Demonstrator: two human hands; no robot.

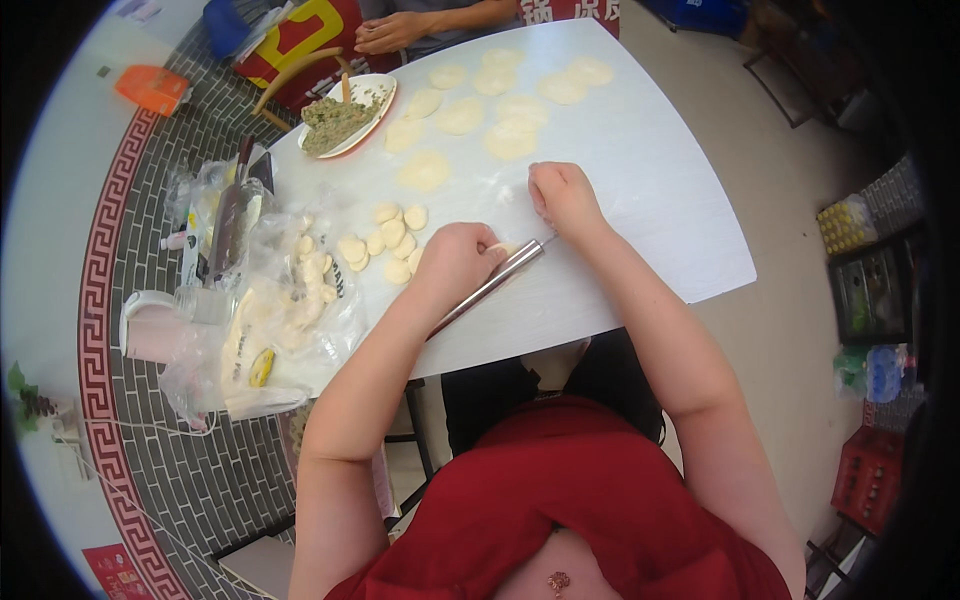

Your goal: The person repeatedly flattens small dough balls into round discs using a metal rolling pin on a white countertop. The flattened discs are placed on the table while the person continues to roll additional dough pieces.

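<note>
My left hand [461,259] pinches the edge of a small dough round [504,247], which is partly hidden by my fingers and a metal rolling pin [495,283]. The pin lies at a slant on the white table [637,217], its near end behind my left forearm. Its thin far handle reaches the heel of my right hand [564,196]. That hand's fingers are curled, and whether they grip the handle cannot be seen. Left of my left hand sit several small flattened dough pieces [394,232]. Rolled dough wrappers [460,116] are spread farther back, some overlapping.
A plate [388,97] of minced filling [334,124] with a spatula stands at the back left. Plastic bags [330,300] with dough, a cleaver [229,217], a glass jar [202,304] and a pink container [154,334] crowd the left edge. Another person's hands [390,31] are beyond the table.
</note>
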